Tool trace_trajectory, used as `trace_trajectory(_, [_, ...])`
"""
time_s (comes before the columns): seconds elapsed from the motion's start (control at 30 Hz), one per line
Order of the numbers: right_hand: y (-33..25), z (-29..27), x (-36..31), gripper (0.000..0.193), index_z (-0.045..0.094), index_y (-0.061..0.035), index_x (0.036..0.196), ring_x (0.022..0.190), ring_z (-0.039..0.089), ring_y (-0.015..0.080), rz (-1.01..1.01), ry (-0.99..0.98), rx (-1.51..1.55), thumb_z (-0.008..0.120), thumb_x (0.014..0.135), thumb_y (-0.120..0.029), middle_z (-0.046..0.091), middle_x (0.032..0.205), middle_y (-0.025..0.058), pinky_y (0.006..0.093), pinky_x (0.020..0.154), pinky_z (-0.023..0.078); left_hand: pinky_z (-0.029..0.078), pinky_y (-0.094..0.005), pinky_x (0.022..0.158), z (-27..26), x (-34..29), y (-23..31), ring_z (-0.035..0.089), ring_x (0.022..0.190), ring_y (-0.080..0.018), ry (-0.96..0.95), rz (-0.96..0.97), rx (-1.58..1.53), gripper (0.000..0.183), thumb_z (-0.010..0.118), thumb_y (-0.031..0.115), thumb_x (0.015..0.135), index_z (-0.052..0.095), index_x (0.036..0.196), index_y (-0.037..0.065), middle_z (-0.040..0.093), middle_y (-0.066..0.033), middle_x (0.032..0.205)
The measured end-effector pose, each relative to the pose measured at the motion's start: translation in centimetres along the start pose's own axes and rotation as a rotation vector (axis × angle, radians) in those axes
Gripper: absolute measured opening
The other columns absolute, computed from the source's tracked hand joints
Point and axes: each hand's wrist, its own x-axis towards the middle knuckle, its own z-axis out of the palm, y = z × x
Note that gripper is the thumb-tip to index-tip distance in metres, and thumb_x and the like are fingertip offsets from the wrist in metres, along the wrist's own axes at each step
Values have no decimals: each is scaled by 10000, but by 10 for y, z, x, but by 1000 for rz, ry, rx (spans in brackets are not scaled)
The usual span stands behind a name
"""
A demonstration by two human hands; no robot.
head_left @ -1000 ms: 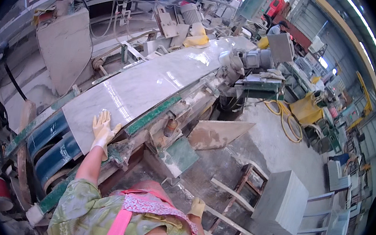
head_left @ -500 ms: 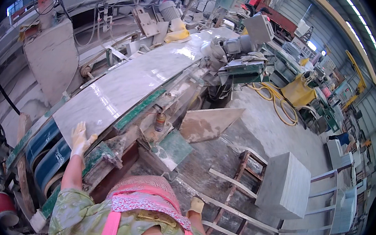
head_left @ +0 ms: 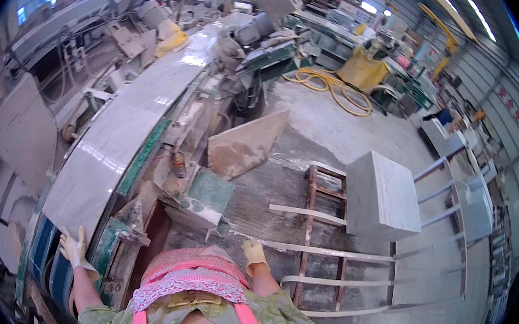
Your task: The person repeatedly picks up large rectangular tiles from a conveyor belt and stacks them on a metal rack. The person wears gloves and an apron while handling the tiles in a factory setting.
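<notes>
A long, polished pale stone slab [head_left: 106,146] lies along the machine bed on the left, its face catching bright reflections. My left hand [head_left: 75,250], in a cream glove, is at the slab's near end with fingers apart, fingertips around its edge. Under that hand runs a blue belt [head_left: 62,277] that passes beneath the slab. My right hand [head_left: 254,254], gloved too, hangs in front of me above the floor. Its fingers look loosely curled, with nothing seen in them.
A small can [head_left: 178,165] stands on the machine's side ledge. Behind it, a broken stone panel [head_left: 245,145] leans. To the right, a large pale block [head_left: 382,197] rests on a metal rail frame [head_left: 307,230]. Yellow hose [head_left: 336,91] lies coiled on the floor beyond.
The view has swung to the right. My left hand has drawn back from the slab's top corner to its near end edge. My right hand has come further forward into view.
</notes>
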Motion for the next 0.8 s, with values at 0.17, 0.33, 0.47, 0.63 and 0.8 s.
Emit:
trace_trajectory(0.17, [12,-19,-9,315,664,25,951,746,590,200,58,-1,12,509,821,-217,668,816,112,361,672,460,245,-465,1092,-4,10,19,353,1327,-364,27,-10,-1,864,429,685,835,330,1441,76,404,-247,1407])
trace_trajectory(0.33, [38,-33,-21,357,679,30,985,859,656,241,164,8,-17,544,813,-252,703,899,155,354,756,487,313,-466,1039,-12,7,32,440,1239,-357,43,-70,135,840,434,684,827,372,1413,85,476,-240,1327])
trace_trajectory(0.47, [72,-36,-18,363,679,40,951,819,651,232,134,21,-51,552,799,-265,699,866,154,368,716,485,364,-471,987,-18,-2,33,496,1179,-359,108,-64,57,834,435,690,820,385,1406,99,520,-241,1269])
trace_trajectory(0.63, [76,-28,-15,352,675,47,907,770,617,194,100,19,-87,554,789,-261,680,809,133,356,678,467,406,-479,931,-13,-10,37,549,1104,-351,140,-108,127,741,424,636,859,425,1375,105,545,-219,1258])
trace_trajectory(0.8, [38,-19,-18,351,674,49,899,766,608,183,113,-65,-31,551,791,-261,673,781,125,354,673,463,434,-480,883,2,-16,25,585,1027,-343,297,-14,175,624,433,562,889,518,1292,93,557,-214,1250])
